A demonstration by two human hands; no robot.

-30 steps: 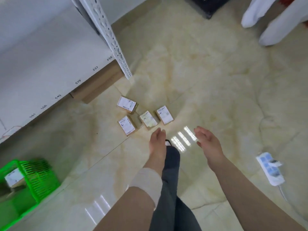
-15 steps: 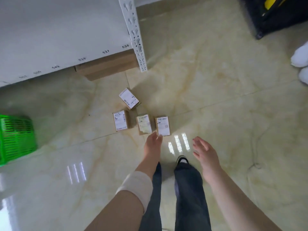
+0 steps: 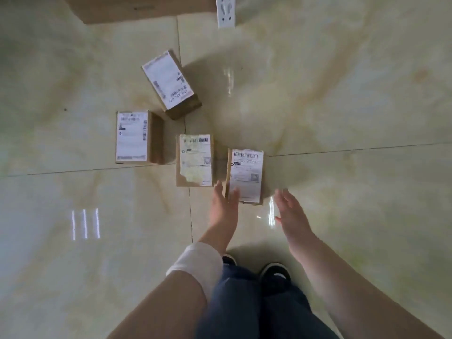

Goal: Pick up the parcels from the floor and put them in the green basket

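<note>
1. Shiny pale floor tiles (image 3: 342,94) fill the view as you look down.
2. Four small brown parcels with white labels lie on the floor in front of your feet.
3. The far parcel (image 3: 171,83) lies tilted, away from the others.
4. The left parcel (image 3: 133,137) sits apart, to the left.
5. The middle parcel (image 3: 195,160) has a torn label and sits just beside the near parcel (image 3: 245,174).
6. Your left hand (image 3: 223,206) reaches the near parcel's left corner. Its fingers are straight. You cannot tell if they touch the box.
7. Your right hand (image 3: 291,216) is near the same parcel's right side, with its fingers loose and spread, holding nothing.
8. A white wrap (image 3: 195,265) goes round your left forearm.
9. Your dark shoe (image 3: 275,272) shows below your hands.
10. A big brown box (image 3: 146,8) and a white post (image 3: 225,11) sit at the top edge.
</note>
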